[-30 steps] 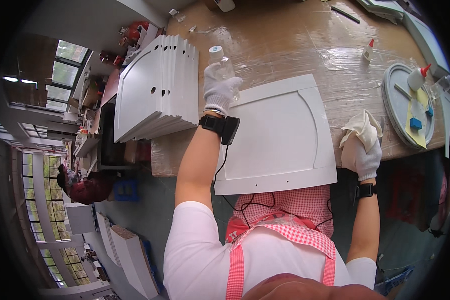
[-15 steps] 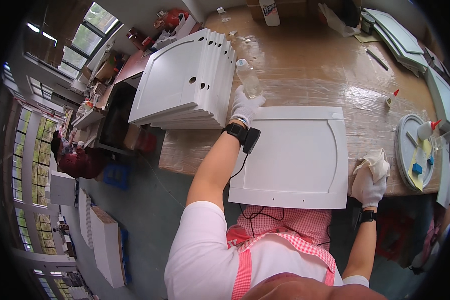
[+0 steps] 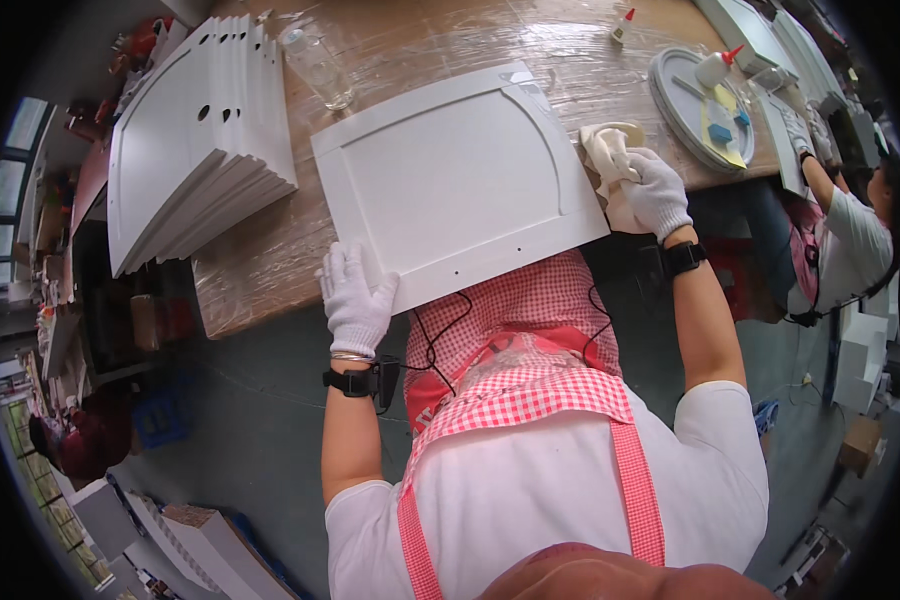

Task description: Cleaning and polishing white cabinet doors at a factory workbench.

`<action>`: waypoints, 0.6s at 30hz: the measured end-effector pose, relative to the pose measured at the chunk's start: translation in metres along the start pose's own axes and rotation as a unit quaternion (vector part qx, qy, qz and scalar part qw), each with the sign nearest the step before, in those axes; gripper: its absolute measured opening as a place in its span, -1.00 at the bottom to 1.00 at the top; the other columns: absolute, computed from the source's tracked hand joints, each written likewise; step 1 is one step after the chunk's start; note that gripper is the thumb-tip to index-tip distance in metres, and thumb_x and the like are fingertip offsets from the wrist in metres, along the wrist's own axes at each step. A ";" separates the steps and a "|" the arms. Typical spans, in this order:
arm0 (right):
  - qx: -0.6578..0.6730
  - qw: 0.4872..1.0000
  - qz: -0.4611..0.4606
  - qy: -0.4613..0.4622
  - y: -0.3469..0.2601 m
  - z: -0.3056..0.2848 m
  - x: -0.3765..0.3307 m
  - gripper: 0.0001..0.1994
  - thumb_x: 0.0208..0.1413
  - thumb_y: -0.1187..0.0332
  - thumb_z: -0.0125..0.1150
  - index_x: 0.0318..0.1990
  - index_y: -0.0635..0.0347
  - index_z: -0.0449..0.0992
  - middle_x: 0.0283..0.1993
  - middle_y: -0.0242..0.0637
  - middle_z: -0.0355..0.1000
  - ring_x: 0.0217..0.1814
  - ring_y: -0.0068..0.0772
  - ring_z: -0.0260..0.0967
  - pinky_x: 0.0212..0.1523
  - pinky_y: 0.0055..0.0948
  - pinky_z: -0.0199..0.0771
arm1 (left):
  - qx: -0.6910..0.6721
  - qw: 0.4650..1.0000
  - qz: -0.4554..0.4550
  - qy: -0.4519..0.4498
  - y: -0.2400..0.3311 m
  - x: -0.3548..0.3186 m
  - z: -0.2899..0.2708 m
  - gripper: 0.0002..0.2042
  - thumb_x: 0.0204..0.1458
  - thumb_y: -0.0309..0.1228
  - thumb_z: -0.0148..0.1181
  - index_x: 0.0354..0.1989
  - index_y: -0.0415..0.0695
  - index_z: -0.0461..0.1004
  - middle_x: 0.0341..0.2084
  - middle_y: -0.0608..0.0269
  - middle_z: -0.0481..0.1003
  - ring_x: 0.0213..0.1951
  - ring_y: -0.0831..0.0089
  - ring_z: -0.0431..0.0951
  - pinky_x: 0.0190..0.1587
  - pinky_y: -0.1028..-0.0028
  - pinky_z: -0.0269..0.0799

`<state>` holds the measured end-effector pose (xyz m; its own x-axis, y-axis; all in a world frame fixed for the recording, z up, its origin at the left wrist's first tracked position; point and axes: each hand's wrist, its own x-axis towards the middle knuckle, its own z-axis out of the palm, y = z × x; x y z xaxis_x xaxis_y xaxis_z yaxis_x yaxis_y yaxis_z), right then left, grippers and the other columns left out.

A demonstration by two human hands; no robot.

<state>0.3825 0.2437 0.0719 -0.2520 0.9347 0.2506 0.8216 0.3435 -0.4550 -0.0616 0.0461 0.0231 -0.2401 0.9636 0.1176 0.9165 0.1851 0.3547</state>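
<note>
Spread fingers of the left hand [image 3: 356, 305] lie at the white panel's [image 3: 460, 175] near-left corner; the right hand [image 3: 660, 195] bunches a cream cloth [image 3: 608, 150] beside its right edge. The panel overhangs the table's [image 3: 255, 275] near edge; open tabletop stretches beyond.

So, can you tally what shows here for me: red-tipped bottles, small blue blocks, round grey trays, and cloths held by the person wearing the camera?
Red-tipped bottles: 2
Small blue blocks: 2
Round grey tray: 1
Cloth in the right hand: 1
Total: 6
</note>
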 end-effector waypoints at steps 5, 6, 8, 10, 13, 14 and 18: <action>-0.137 0.981 0.060 -0.122 -0.069 -0.030 -0.046 -0.65 0.01 0.25 0.41 0.00 -0.02 0.65 0.00 -0.21 0.54 0.03 -0.08 0.54 0.00 -0.23 0.58 | 0.049 0.998 0.012 0.030 -0.003 0.015 0.025 -0.24 0.15 -0.03 0.23 0.45 -0.19 0.22 0.48 -0.23 0.06 0.50 -0.13 0.03 0.54 -0.03 -0.22; -0.156 0.978 0.048 -0.132 -0.072 -0.021 -0.052 -0.55 0.03 0.19 0.43 0.12 -0.05 0.58 0.06 -0.20 0.51 0.03 -0.06 0.54 0.00 -0.19 0.58 | 0.066 0.997 0.013 0.036 -0.001 0.015 0.027 -0.26 0.16 -0.04 0.20 0.45 -0.19 0.22 0.49 -0.22 0.05 0.51 -0.11 0.02 0.54 -0.02 -0.24; -0.161 0.972 0.051 -0.165 -0.079 -0.001 -0.042 -0.52 0.12 0.16 0.37 0.20 -0.03 0.51 0.08 -0.18 0.49 0.04 -0.03 0.53 0.01 -0.15 0.57 | 0.057 0.998 0.009 0.031 0.002 0.012 0.026 -0.27 0.17 -0.05 0.19 0.45 -0.19 0.22 0.49 -0.20 0.06 0.51 -0.10 0.03 0.54 -0.02 -0.24; -0.166 0.972 0.036 -0.161 -0.069 0.025 -0.015 -0.55 0.15 0.15 0.33 0.19 -0.01 0.51 0.07 -0.18 0.49 0.04 -0.02 0.53 0.00 -0.13 0.57 | 0.053 0.998 0.004 0.030 0.006 0.013 0.025 -0.28 0.18 -0.06 0.17 0.45 -0.19 0.22 0.49 -0.18 0.06 0.51 -0.08 0.04 0.54 -0.02 -0.24; -0.204 0.970 0.019 -0.131 -0.043 0.054 0.049 -0.66 0.22 0.11 0.24 0.07 0.02 0.50 0.01 -0.10 0.47 -0.02 0.02 0.54 -0.09 -0.05 0.59 | 0.048 0.999 0.010 0.016 0.014 0.015 0.021 -0.31 0.19 -0.09 0.17 0.44 -0.19 0.25 0.49 -0.17 0.08 0.50 -0.08 0.06 0.54 -0.01 -0.25; -0.203 0.974 0.009 -0.102 -0.036 0.060 0.068 -0.70 0.24 0.12 0.21 0.02 0.05 0.50 -0.01 -0.08 0.48 -0.05 0.04 0.54 -0.11 -0.04 0.59 | 0.043 0.999 0.012 0.023 0.016 0.017 0.022 -0.31 0.19 -0.09 0.17 0.44 -0.20 0.25 0.48 -0.17 0.09 0.50 -0.08 0.07 0.54 -0.02 -0.26; -0.193 0.973 -0.021 -0.127 -0.041 0.058 0.054 -0.76 0.25 0.17 0.17 -0.07 0.08 0.49 -0.05 -0.06 0.49 -0.12 0.10 0.54 -0.15 -0.03 0.59 | 0.035 0.999 -0.017 0.018 0.013 0.012 0.018 -0.33 0.20 -0.11 0.17 0.42 -0.22 0.27 0.48 -0.17 0.11 0.50 -0.09 0.07 0.54 -0.04 -0.28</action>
<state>0.3053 0.2855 0.0542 -0.3685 0.9294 0.0199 0.9258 0.3689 -0.0825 -0.0463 0.0632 0.0126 -0.2821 0.9490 0.1410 0.9271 0.2318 0.2944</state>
